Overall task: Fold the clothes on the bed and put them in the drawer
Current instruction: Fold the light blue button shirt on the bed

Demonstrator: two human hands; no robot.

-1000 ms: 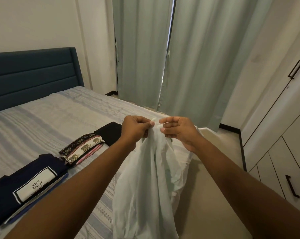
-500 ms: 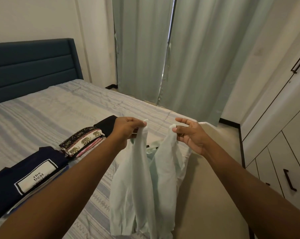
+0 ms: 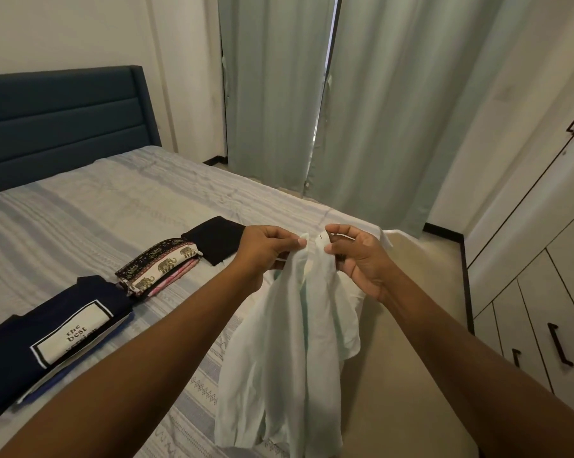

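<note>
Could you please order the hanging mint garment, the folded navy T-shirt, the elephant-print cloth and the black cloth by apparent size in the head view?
1. pale mint garment
2. folded navy T-shirt with white label, nearer the camera
3-4. folded elephant-print cloth and folded black cloth look alike; unranked.

Folded clothes [image 3: 160, 269] on bed [image 3: 114, 200] (left); drawers [image 3: 526, 325] right.

Both hands hold up a pale mint, thin fabric garment [image 3: 285, 352] above the edge of the striped grey bed [image 3: 114, 200]. The left hand [image 3: 266, 249] and right hand [image 3: 358, 256] pinch its top edge close together. A folded navy printed shirt [image 3: 48, 338], an elephant-patterned folded cloth [image 3: 160, 262] and a folded black cloth [image 3: 216, 238] lie in a row on the bed.
</note>
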